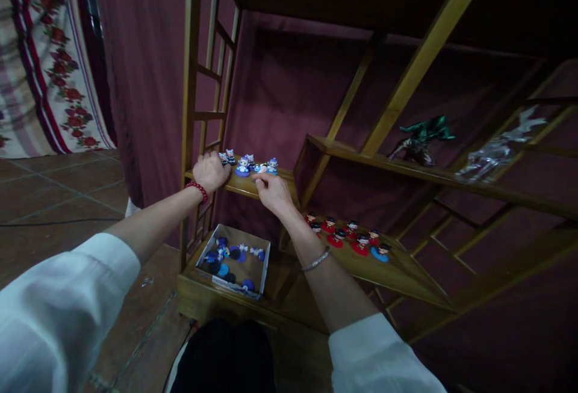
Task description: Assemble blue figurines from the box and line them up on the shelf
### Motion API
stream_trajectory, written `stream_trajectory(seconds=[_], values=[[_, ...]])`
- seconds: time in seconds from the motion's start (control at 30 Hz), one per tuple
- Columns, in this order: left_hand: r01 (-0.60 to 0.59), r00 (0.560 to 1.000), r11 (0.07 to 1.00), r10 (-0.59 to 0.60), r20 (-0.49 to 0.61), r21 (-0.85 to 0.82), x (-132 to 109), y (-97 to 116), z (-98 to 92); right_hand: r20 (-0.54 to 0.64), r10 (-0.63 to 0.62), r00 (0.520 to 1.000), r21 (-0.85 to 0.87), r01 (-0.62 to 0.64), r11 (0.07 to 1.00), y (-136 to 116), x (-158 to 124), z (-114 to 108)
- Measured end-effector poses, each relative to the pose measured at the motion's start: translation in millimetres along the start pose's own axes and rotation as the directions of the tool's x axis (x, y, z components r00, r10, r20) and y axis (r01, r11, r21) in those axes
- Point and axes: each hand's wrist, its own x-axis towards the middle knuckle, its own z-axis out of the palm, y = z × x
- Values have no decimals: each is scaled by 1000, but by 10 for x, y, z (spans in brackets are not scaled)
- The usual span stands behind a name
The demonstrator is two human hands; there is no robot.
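My left hand (pixel 211 170) rests at the left end of the small wooden shelf (pixel 244 185), its fingers stretched forward over the board beside the post. Just right of it stand small dark-and-white figurines (pixel 230 156). A purple-and-white figurine (pixel 242 166) on a round purple base sits between my two hands. My right hand (pixel 274 193) is closed in a pinch at the shelf's front, at a small white, pink and blue figurine (pixel 262 168) that looks tipped over; the fingertips partly hide the contact. Behind it, a similar figurine (pixel 272 165) stands upright on a blue base.
Below, an open cardboard box (pixel 266 266) holds several purple figurines and round bases. A lower right shelf (pixel 397 272) carries several red-based figurines (pixel 361 242). Higher up are a green sculpture (pixel 427 137) and a clear ornament (pixel 497 146). A wooden lattice (pixel 192 80) borders the left.
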Motion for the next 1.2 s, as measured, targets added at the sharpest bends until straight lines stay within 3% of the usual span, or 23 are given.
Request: stream_trajectory(seconds=[0.1, 0.17, 0.3, 0.53, 0.67, 1.2], values=[[-32, 990, 997, 23, -142, -67, -90, -31, 6, 40, -38, 998, -13, 39, 999, -66, 3, 9], [-124, 979, 986, 103, -178, -111, -150, -54, -3, 75, -26, 997, -25, 28, 999, -109, 18, 18], [-309, 950, 940, 297, -101, -144, -205, -94, -19, 140, 57, 989, -83, -45, 996, -180, 81, 50], [-535, 844, 841, 537, 6, -74, -164, -165, 17, 176, 138, 975, -150, -112, 982, -248, 184, 102], [-572, 820, 819, 573, 5, -29, -156, -193, 52, 173, 132, 976, -151, -106, 983, -251, 209, 124], [-571, 821, 821, 571, 7, -6, -173, -180, 46, 134, 203, 970, -122, -187, 975, -232, 228, 180]])
